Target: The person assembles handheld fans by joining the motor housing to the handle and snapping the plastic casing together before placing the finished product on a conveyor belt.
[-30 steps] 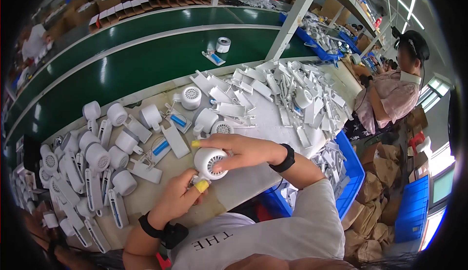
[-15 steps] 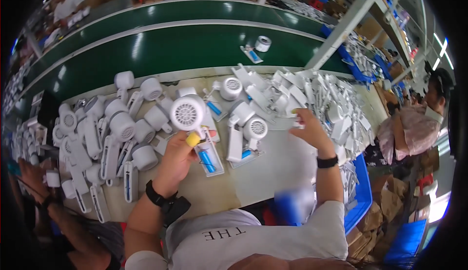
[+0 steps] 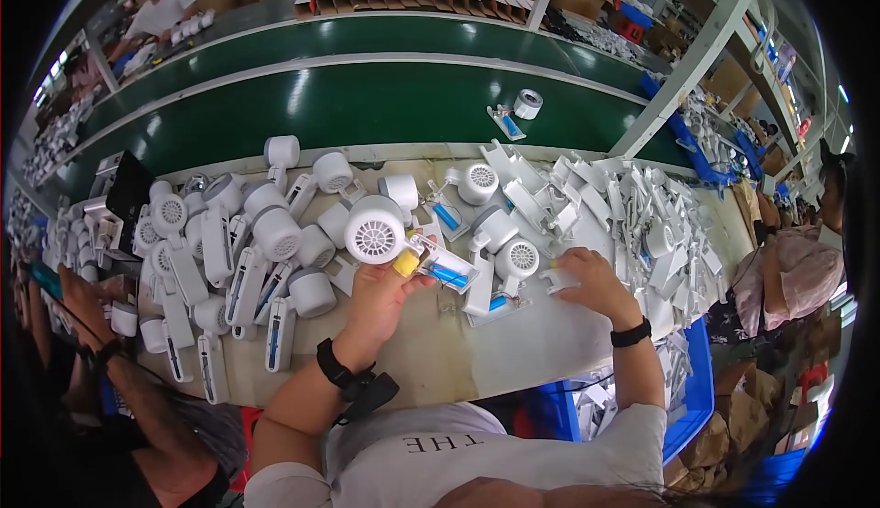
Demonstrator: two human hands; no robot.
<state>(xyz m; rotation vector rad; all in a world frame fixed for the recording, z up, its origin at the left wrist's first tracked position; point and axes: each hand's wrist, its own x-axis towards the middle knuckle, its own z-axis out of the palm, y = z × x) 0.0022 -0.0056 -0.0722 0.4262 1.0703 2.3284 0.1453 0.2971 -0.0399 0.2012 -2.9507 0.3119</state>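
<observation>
My left hand (image 3: 371, 311), with a yellow finger cover on it, is closed around a white handheld fan (image 3: 375, 230). The fan's round grille faces up, and its opened handle shows a blue battery (image 3: 447, 275) pointing right. Over the bare tabletop to the right, my right hand (image 3: 598, 286) pinches a small white plastic piece (image 3: 557, 280). Between the hands lies another fan (image 3: 518, 259) with a blue battery partly showing. Past it are white handle shells (image 3: 527, 204) in a loose heap.
Many assembled fans (image 3: 275, 233) crowd the table's left side. A blue bin (image 3: 701, 389) of white parts stands below the right edge. Beyond the table runs a green conveyor (image 3: 385, 109) carrying one fan (image 3: 527, 104). A co-worker's arm (image 3: 128, 389) reaches in at left.
The held fan's handle has swung from pointing toward me to pointing right. My right hand has moved left and nearer to me with the white piece. The whole view has shifted.
</observation>
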